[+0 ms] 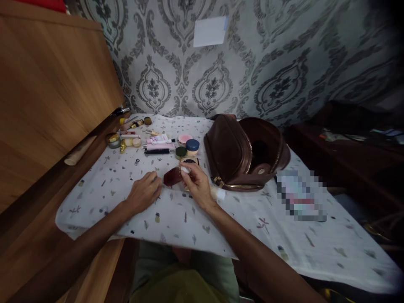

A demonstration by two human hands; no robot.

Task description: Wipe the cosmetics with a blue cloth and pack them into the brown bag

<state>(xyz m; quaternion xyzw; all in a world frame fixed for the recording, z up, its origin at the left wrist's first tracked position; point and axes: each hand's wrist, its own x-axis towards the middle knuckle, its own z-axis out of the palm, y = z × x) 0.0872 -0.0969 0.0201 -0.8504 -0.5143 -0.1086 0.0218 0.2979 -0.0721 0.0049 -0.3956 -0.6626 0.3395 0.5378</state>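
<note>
My right hand [198,185] pinches a dark red bottle [172,176] by its right end, where a small white part [185,170] shows between the fingers. The bottle lies tilted just above or on the patterned white cloth; I cannot tell which. Close to its left end, my left hand [143,192] rests with fingers curled, their tips hidden. Partly behind the right wrist lies a tube with a white cap [221,194]. Beyond the fingers are a round compact [190,161], a dark green lidded jar [181,152] and a blue-lidded jar [192,146].
An unzipped brown leather bag [232,147] stands right of the hands. Pens and tubes [159,147] lie at the back, with gold-capped cosmetics [123,143] farther left. A blurred-out flat object [301,195] is at the right. A wooden cabinet [57,84] borders the left side.
</note>
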